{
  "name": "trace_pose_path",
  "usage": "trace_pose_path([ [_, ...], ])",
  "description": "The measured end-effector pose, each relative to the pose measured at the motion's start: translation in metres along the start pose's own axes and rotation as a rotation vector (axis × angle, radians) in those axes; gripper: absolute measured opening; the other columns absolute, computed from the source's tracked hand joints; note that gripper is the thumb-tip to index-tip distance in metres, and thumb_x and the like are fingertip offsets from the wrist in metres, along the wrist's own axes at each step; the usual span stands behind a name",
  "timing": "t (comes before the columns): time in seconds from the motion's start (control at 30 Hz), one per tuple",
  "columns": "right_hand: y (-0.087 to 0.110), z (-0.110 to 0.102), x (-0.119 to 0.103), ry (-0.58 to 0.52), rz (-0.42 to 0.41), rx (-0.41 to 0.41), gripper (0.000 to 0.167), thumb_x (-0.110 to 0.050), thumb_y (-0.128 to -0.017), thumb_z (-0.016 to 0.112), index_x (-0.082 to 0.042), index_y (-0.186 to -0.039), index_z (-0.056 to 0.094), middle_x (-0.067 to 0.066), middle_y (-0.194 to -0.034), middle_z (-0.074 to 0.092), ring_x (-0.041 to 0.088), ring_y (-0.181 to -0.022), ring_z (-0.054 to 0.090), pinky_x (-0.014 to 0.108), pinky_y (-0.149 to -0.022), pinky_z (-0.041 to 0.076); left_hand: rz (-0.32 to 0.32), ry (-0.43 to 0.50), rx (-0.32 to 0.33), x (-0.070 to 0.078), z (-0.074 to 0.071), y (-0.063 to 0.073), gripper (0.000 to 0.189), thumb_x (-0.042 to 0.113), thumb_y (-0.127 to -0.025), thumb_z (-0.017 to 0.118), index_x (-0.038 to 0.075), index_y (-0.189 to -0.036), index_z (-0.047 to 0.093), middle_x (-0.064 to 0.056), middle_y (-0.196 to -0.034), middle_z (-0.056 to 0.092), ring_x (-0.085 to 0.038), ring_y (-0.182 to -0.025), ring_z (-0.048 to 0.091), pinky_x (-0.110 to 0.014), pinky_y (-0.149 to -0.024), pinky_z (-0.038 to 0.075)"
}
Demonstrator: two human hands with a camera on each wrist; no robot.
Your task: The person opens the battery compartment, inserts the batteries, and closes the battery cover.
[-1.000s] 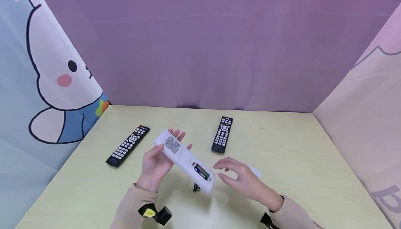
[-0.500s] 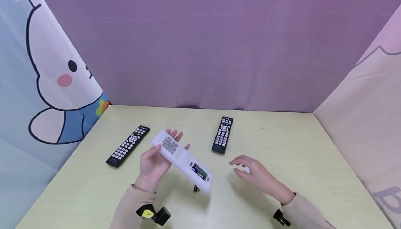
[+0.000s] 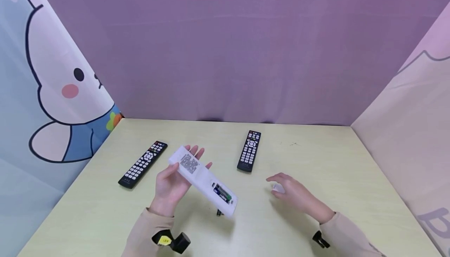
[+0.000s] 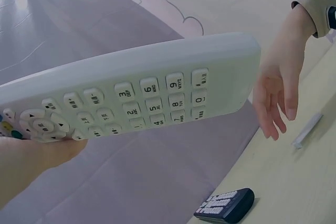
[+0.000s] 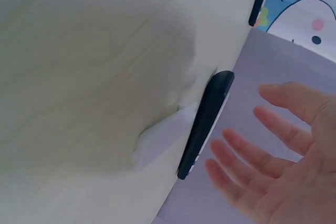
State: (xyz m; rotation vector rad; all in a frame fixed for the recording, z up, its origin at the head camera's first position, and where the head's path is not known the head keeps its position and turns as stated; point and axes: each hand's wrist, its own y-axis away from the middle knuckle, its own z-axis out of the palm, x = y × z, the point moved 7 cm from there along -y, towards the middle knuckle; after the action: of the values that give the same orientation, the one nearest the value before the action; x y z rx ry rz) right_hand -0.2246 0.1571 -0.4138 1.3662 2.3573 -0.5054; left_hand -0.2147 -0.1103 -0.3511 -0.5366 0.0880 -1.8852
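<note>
My left hand (image 3: 171, 188) grips a white remote control (image 3: 202, 181) by one end, thumb on its edge. Its back faces up, with the battery compartment uncovered and a green-and-black battery (image 3: 222, 193) showing inside. The button side faces the left wrist camera. Over the table to the right hovers my right hand (image 3: 297, 195), fingers apart and gently bent, holding nothing. Below it lies a small white battery cover (image 5: 164, 136), apart from the fingers in the left wrist view and partly hidden by them in the head view. A small dark battery (image 3: 219, 212) on the table is mostly covered by the remote.
Two black remote controls lie buttons up on the table: a left remote (image 3: 143, 164) and a far-middle remote (image 3: 249, 151). A purple curtain (image 3: 225, 54) hangs behind the table's back edge, with printed cloth on both sides.
My right hand has moved right, away from the white remote, to above the battery cover. The left hand, with the remote, has shifted slightly left.
</note>
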Motion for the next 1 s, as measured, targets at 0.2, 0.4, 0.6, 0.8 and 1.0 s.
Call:
trace_pose_path([
  [0.2, 0.000, 0.001, 0.007, 0.042, 0.020, -0.022, 0.035, -0.007, -0.076, 0.065, -0.001, -0.109, 0.058, 0.015, -0.106, 0.057, 0.030, -0.092, 0.056, 0.042, -0.075, 0.051, 0.003, -0.002, -0.001, 0.000, 0.000, 0.000, 0.043, 0.001, -0.084, 0.046, 0.002, -0.125, 0.033, -0.014, -0.128, 0.039, -0.028, -0.126, 0.031, -0.056, -0.104, 0.012],
  [0.4, 0.000, 0.003, 0.012, 0.082, 0.018, -0.045, 0.036, -0.005, -0.073, 0.067, 0.000, -0.107, 0.058, 0.016, -0.101, 0.057, 0.026, -0.084, 0.056, 0.036, -0.065, 0.053, 0.004, 0.008, 0.006, 0.000, 0.000, 0.001, 0.044, 0.000, -0.084, 0.045, 0.001, -0.126, 0.032, -0.014, -0.128, 0.038, -0.029, -0.126, 0.030, -0.056, -0.105, 0.011],
  [0.6, -0.002, 0.009, 0.017, 0.094, 0.034, -0.071, 0.034, -0.002, -0.070, 0.067, 0.000, -0.104, 0.060, 0.015, -0.095, 0.059, 0.026, -0.080, 0.057, 0.038, -0.065, 0.053, 0.005, 0.009, 0.013, 0.000, 0.001, 0.001, 0.044, 0.000, -0.084, 0.045, 0.002, -0.126, 0.033, -0.014, -0.129, 0.038, -0.028, -0.126, 0.030, -0.056, -0.105, 0.010],
  [0.8, -0.004, 0.012, 0.018, 0.139, -0.013, -0.062, 0.032, 0.001, -0.068, 0.068, 0.001, -0.099, 0.061, 0.012, -0.089, 0.059, 0.024, -0.077, 0.057, 0.038, -0.065, 0.052, 0.006, -0.002, 0.017, 0.000, 0.002, 0.001, 0.044, 0.000, -0.084, 0.045, 0.002, -0.126, 0.034, -0.013, -0.129, 0.038, -0.028, -0.126, 0.031, -0.056, -0.105, 0.009],
  [1.0, -0.007, 0.013, 0.019, 0.162, -0.031, -0.054, 0.028, 0.002, -0.067, 0.068, 0.001, -0.094, 0.063, 0.009, -0.082, 0.057, 0.021, -0.071, 0.056, 0.035, -0.063, 0.052, 0.002, -0.011, 0.016, -0.001, 0.002, 0.000, 0.044, 0.001, -0.083, 0.047, 0.003, -0.126, 0.035, -0.013, -0.129, 0.038, -0.028, -0.126, 0.031, -0.056, -0.105, 0.009],
])
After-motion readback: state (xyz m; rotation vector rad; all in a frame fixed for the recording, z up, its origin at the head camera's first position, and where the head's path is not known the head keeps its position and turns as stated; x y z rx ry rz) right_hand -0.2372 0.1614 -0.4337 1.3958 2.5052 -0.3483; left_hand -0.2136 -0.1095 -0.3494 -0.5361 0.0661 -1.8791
